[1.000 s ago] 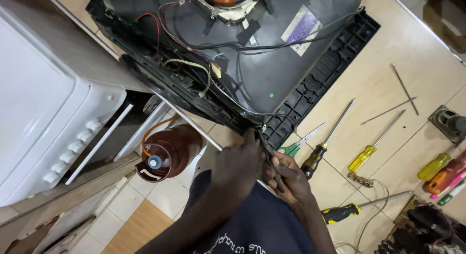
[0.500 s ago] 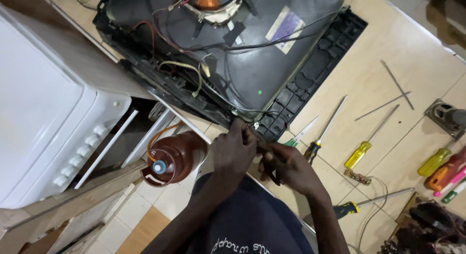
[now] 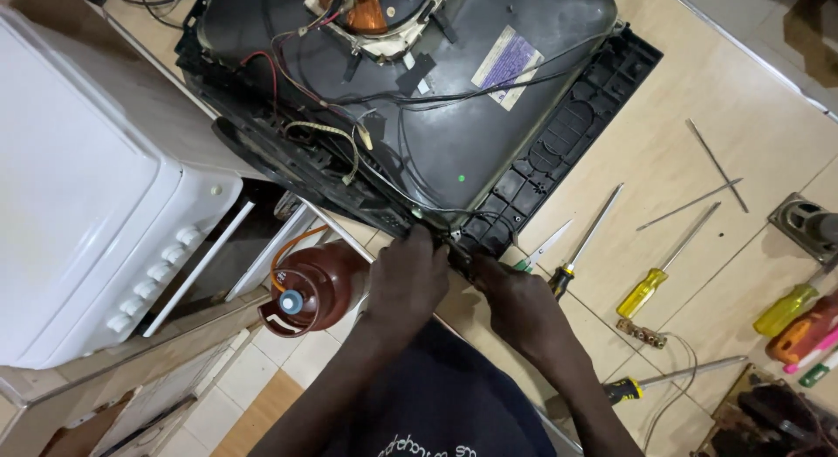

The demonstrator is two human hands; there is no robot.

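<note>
We had both hands at the near corner of the black plastic frame (image 3: 559, 151) that carried the grey picture tube (image 3: 454, 134), face down on the tiled floor (image 3: 751, 99). Our left hand (image 3: 408, 278) was clenched over the frame's edge, its fingers (image 3: 425, 244) curled onto the corner. Our right hand (image 3: 517, 298) gripped the same edge just beside it. To our right lay a black-handled screwdriver (image 3: 583, 247) and a yellow-handled screwdriver (image 3: 663, 265). A brown gas cylinder (image 3: 314, 287) stood to our left, beside a white cooker (image 3: 96, 195).
</note>
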